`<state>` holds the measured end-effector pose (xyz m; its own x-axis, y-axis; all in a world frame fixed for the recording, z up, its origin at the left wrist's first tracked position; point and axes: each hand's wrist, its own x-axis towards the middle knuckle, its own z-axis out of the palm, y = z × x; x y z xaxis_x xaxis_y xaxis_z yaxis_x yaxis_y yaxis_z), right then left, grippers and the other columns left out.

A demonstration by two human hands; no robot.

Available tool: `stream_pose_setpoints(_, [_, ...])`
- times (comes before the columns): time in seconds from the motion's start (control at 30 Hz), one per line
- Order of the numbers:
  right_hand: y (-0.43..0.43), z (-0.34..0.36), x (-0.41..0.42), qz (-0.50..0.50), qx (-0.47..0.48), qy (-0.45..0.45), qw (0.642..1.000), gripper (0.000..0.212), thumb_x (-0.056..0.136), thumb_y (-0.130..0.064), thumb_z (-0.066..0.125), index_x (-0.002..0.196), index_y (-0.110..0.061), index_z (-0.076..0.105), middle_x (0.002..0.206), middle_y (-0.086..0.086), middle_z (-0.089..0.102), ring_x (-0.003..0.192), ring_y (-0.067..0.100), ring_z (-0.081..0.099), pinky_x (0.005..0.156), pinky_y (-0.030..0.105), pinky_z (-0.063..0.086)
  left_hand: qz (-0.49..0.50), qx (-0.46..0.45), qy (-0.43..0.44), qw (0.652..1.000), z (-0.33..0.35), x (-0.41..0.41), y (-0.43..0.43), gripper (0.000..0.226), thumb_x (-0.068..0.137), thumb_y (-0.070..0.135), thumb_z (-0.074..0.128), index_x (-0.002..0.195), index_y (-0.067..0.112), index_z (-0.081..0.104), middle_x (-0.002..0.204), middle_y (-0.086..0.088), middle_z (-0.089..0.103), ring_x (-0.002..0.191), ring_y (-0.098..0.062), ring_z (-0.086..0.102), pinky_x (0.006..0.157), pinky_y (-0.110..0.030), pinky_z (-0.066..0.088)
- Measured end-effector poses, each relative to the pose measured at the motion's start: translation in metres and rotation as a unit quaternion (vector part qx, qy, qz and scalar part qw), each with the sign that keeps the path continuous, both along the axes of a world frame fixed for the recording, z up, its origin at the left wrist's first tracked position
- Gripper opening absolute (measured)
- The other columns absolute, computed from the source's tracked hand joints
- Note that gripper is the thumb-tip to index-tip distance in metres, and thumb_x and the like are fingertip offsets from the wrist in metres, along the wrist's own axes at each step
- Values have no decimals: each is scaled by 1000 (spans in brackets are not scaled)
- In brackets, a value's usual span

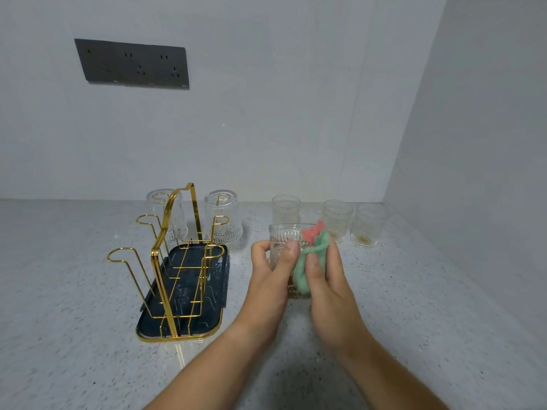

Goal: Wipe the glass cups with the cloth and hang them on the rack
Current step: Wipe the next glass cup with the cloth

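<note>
My left hand (270,269) grips an embossed glass cup (284,233), held upright above the counter. My right hand (324,279) presses a green and pink cloth (310,247) against the cup's right side, with part of the cloth poking over the rim. A gold wire rack (165,261) on a dark tray stands to the left. Two cups hang upside down on its far pegs, one at the back left (161,202) and one at the back right (223,220). Three upright cups stand on the counter behind my hands: one (285,208), a second (337,220) and a third (367,224).
The speckled grey counter (74,291) ends at a back wall and a right side wall that form a corner. A dark socket panel (133,65) is on the back wall. The rack's near pegs (118,255) carry nothing.
</note>
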<state>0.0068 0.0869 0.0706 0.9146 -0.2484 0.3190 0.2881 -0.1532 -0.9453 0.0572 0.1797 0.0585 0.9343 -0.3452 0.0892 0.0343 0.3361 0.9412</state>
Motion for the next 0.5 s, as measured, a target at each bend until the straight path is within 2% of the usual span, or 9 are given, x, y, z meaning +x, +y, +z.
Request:
stream_pose_setpoints(0.07, [-10, 11, 9, -19, 3, 13, 1000, 38, 104, -48, 31, 141, -57, 34, 117, -43, 55, 116, -20, 53, 109, 18, 41, -18, -16, 16, 1000, -3, -2, -1, 71, 84, 62, 69, 123, 7, 47, 105, -6, 77, 101, -27, 73, 92, -53, 58])
stream_pose_setpoints(0.13, [-18, 19, 15, -31, 6, 13, 999, 35, 105, -51, 27, 137, -62, 37, 123, -39, 53, 120, -16, 51, 110, 22, 39, -36, -31, 43, 998, -4, -3, -3, 69, 91, 60, 64, 132, 6, 52, 119, -9, 75, 110, -30, 73, 95, -52, 58])
stream_pose_setpoints(0.23, [-11, 9, 9, 14, -3, 16, 1000, 40, 106, -43, 30, 143, -60, 27, 140, -34, 47, 117, -25, 48, 94, 1, 41, -59, -47, 62, 995, -1, -1, -3, 59, 104, 55, 46, 142, 11, 59, 135, -15, 70, 125, -32, 68, 108, -54, 52])
stream_pose_setpoints(0.3, [-2, -9, -3, 54, -25, 20, 998, 55, 103, -42, 34, 150, -55, 8, 156, -28, 32, 134, -22, 37, 102, 0, 34, -51, -68, 87, 993, 2, 4, 1, 61, 104, 55, 42, 137, 9, 65, 131, -16, 72, 121, -29, 71, 103, -44, 58])
stream_pose_setpoints(0.37, [1, -20, -9, 66, -43, 30, 996, 61, 106, -36, 33, 153, -50, -2, 159, -28, 25, 139, -22, 29, 106, -1, 27, -12, -70, 88, 994, 2, 9, 2, 72, 95, 67, 55, 137, 8, 62, 132, -19, 71, 120, -31, 71, 102, -46, 57])
stream_pose_setpoints(0.43, [-2, -11, -7, 64, -40, 48, 996, 56, 108, -33, 31, 155, -47, 4, 157, -28, 29, 134, -22, 34, 99, -7, 27, 38, -41, 79, 995, 0, 8, -2, 91, 78, 78, 68, 135, 8, 54, 125, -19, 72, 117, -37, 71, 102, -57, 55])
stream_pose_setpoints(0.5, [-9, 5, -1, 27, -17, 48, 998, 43, 108, -36, 28, 150, -48, 21, 142, -22, 49, 111, -31, 45, 82, -12, 32, 40, -48, 74, 995, 0, 2, -6, 89, 74, 71, 72, 127, 4, 47, 108, -14, 75, 109, -39, 74, 98, -63, 56])
